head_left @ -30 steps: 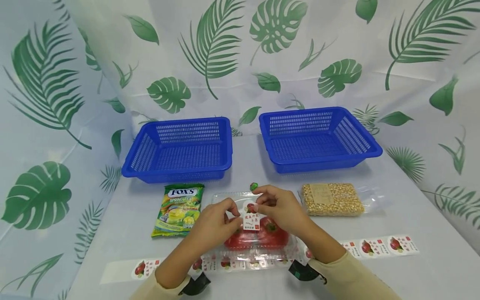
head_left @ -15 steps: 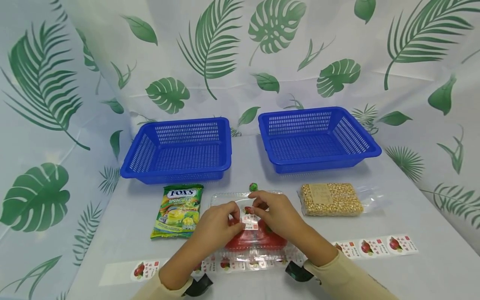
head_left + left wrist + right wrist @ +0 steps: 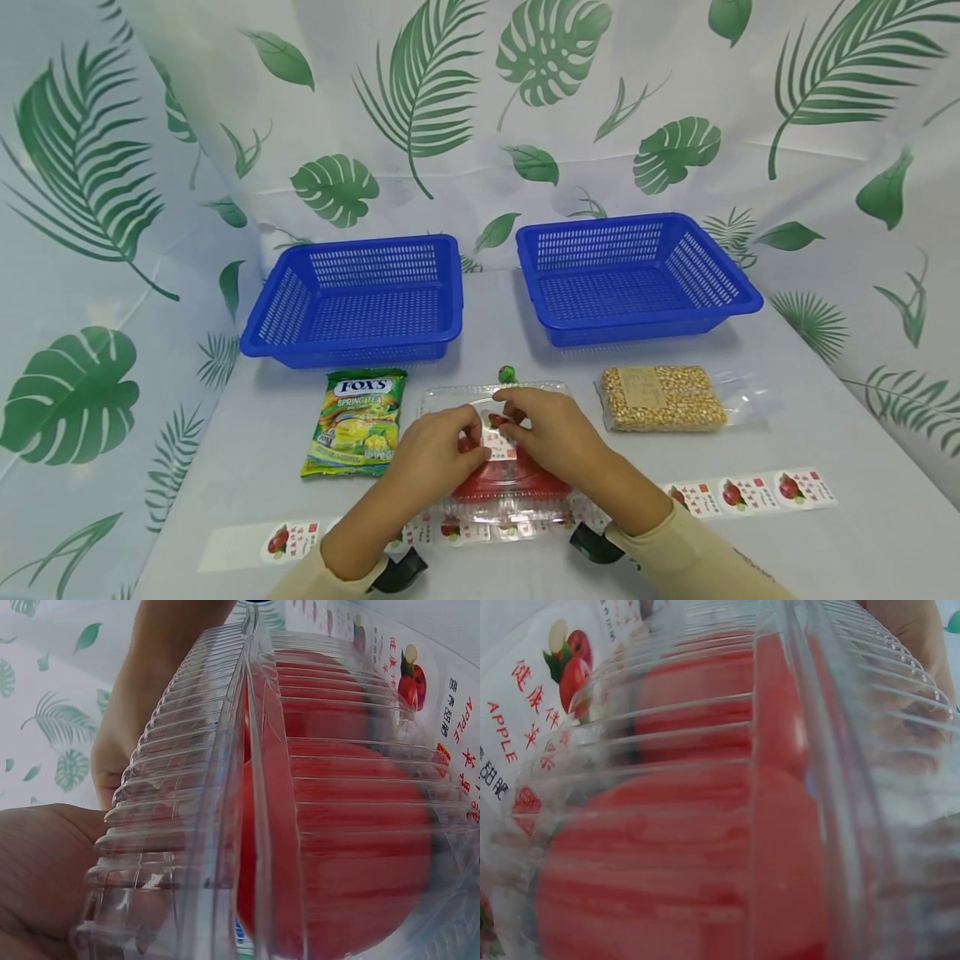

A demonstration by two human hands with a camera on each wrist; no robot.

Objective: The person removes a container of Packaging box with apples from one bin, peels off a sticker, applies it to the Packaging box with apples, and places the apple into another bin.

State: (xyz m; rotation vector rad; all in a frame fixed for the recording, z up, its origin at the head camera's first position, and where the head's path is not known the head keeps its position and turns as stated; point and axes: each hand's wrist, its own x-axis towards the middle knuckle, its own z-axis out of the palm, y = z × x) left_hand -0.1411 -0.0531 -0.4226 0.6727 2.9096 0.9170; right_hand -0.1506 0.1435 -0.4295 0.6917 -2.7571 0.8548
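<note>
1. Clear plastic clamshell box point(image 3: 504, 475) of red tomatoes point(image 3: 352, 847) lay on the table point(image 3: 825, 550), near its front edge, between the Fox's Spring Tea candy bag point(image 3: 358, 421) and the vacuum pack of corn kernels point(image 3: 663, 398); both blue baskets point(image 3: 360, 300) behind it held nothing
2. Label strip point(image 3: 750, 493) of apple stickers ran across the table under and beside the box, several stickers unused on it
3. Apple sticker point(image 3: 501, 443) sat on the lid, pinched at its edges by both hands; I judged it laid on but not yet smoothed flat, so pressing it down was left, and neither the box nor the other packs had reached a basket
4. Left hand point(image 3: 433, 454) rested on the lid from the left, thumb and forefinger curled onto the sticker's left edge
5. Right hand point(image 3: 557, 435) arched over the lid from the right, fingertips nipping the sticker's upper right edge
6. Small green-and-red object point(image 3: 507, 372) lay just behind the box
</note>
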